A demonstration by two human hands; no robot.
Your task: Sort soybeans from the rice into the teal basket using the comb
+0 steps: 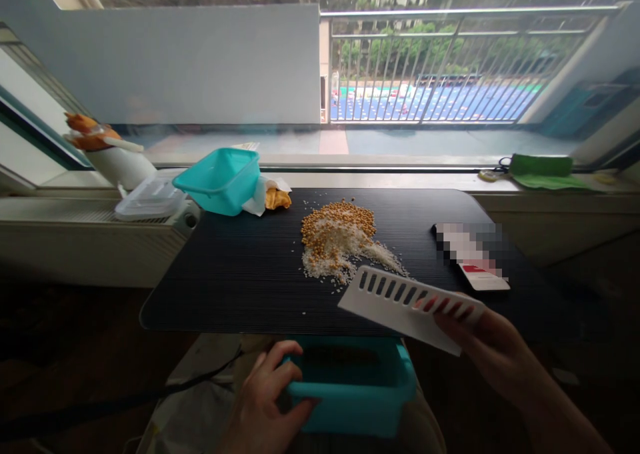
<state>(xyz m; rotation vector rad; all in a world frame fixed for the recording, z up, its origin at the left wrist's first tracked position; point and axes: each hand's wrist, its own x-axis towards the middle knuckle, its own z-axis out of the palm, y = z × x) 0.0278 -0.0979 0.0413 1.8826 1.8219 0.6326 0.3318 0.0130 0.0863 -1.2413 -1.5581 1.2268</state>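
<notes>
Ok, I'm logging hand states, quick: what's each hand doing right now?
Left hand: closed, holding the lower bin at its edge.
Right hand: closed, holding the scraper.

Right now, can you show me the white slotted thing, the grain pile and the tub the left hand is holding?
White slotted thing point(395, 314): head view, on its solid strip below the slots.
Grain pile point(339, 233): head view, on the middle of the heap.
Teal tub point(355, 411): head view, on its near outer wall.

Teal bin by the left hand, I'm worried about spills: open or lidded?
Open: the teal bin has no cover on, its dark inside showing.
</notes>
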